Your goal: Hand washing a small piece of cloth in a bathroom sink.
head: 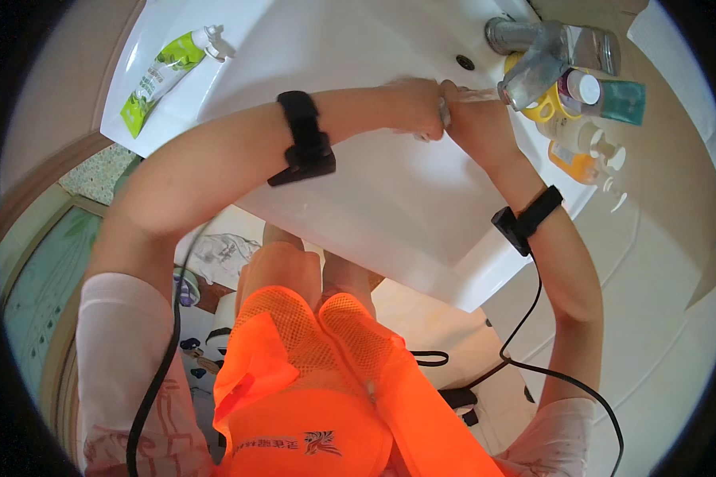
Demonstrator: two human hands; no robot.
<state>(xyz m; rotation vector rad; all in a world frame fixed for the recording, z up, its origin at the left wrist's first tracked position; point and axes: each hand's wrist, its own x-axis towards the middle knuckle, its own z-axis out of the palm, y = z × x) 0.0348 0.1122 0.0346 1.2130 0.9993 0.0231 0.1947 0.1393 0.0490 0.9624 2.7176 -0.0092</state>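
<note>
My left hand (414, 108) and my right hand (468, 113) meet over the white washbasin (346, 197), pressed against each other. Both look wet, and a pale streak like running water reaches them from the metal tap (528, 74). Something whitish and shiny shows where the hands touch; whether it is foam, water or a small object I cannot tell. The fingers are mostly hidden, so their pose is unclear. A dark round drain opening (465, 62) lies just beyond the right hand.
A green and white squeeze tube (162, 80) lies on the basin's left rim. At the right edge stand a yellow-handled item (543, 107), a teal bottle (623, 102), an orange pump bottle (573, 164) and a cream pump bottle (573, 132). Black cables hang from both forearm straps.
</note>
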